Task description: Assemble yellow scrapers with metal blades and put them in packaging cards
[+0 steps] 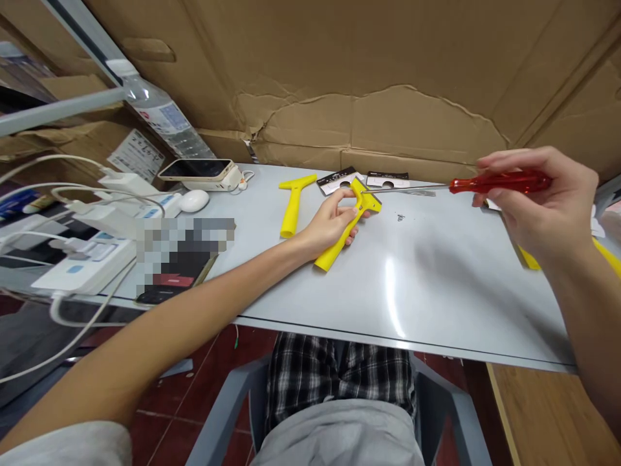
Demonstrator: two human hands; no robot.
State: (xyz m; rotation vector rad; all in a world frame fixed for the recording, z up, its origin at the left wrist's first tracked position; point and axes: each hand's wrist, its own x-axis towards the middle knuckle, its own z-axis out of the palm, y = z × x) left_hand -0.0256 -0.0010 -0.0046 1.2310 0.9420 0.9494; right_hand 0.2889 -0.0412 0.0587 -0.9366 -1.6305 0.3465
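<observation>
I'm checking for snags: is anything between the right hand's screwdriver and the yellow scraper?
Nothing visible is: the red-handled screwdriver in the right hand reaches the head of the yellow scraper in the left hand. The small loose pieces lie off its line.

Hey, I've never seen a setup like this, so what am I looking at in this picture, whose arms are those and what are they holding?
There's no machine here: these are a person's own bare hands, seen from a camera worn on their head, looking forward and down. That's why the lap shows at the bottom.

The left hand grips a yellow T-shaped tool. The right hand holds a red-handled screwdriver, its tip at the tool's head.

On the table, a second yellow tool lies beyond the left forearm, and some tiny dark pieces, too small to make out, lie right of the held tool. Farther left are a phone and a bottle.
</observation>
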